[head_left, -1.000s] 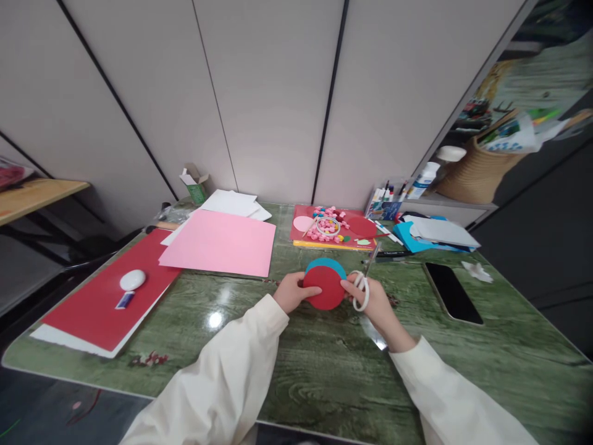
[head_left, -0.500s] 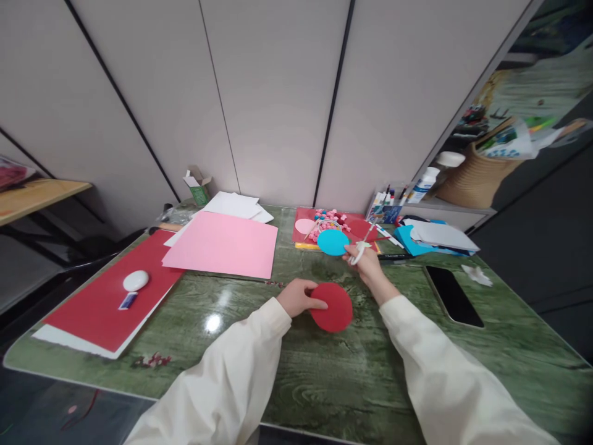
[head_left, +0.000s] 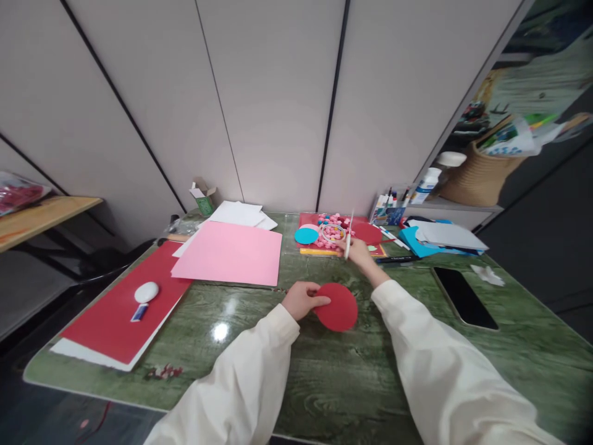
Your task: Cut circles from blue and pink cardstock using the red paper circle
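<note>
My left hand pinches the left edge of a red paper circle between thumb and fingers, just over the table. Farther back, my right hand is closed around a pair of white-handled scissors, blades pointing up and away. Beyond those fingers, many small pink pieces and a clear ring lie on a red sheet. A blue paper circle rests at the left of that pile, mostly covering a pink circle. Another red circle lies to the right, behind my right hand.
Pink paper and white sheets lie at the back left. Red paper carries a white oval object and an eraser. On the right are a phone, a blue folder and a pen holder.
My right hand has let go of the blue circle, which now lies left of the pink pieces. The scissors stay in that hand. My left hand still holds the red circle.
</note>
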A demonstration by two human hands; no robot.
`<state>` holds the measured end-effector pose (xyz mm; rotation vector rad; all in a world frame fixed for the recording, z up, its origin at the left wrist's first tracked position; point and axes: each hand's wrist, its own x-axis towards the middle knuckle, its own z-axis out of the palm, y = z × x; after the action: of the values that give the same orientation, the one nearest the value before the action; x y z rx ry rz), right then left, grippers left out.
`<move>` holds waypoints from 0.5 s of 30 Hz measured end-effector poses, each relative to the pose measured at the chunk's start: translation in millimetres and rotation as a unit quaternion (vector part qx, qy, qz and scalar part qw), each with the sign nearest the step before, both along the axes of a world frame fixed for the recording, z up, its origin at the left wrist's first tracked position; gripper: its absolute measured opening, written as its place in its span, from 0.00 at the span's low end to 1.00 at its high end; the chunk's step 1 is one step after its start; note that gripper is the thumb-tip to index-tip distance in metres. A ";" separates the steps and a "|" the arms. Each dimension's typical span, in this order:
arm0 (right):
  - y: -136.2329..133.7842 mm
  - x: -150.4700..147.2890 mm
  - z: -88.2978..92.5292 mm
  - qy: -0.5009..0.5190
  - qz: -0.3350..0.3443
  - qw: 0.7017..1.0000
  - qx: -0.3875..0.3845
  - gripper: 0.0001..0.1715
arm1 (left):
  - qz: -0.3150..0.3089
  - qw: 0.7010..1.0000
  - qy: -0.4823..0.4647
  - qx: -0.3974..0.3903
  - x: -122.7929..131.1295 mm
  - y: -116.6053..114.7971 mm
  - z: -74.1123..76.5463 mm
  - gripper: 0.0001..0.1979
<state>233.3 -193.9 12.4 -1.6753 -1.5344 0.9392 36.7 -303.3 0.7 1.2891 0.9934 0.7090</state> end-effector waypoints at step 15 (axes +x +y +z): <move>-198.6 52.2 -4.3 -0.424 0.039 0.899 0.104 0.16 | 0.083 0.995 0.022 0.061 -0.7 7.4 -14.2 0.22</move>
<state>285.4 -392.5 8.1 -1.9821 -2.1605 0.0109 36.0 -296.0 -13.5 1.3425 1.1154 0.8828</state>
